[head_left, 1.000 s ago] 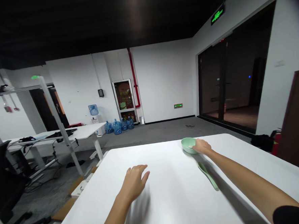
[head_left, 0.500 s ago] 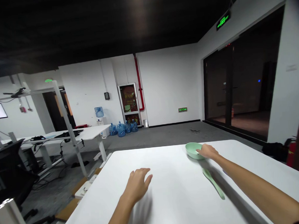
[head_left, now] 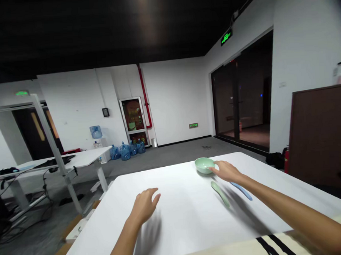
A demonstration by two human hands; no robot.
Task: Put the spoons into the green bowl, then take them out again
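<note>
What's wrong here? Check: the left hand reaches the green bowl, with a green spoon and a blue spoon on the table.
Wrong hand: the head view shows the right hand, not the left hand, reaching the green bowl, with a green spoon and a blue spoon on the table.

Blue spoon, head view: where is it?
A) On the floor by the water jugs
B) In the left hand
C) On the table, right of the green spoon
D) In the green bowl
C. The blue spoon lies on the white table, just right of the green spoon and below the right hand.
</note>
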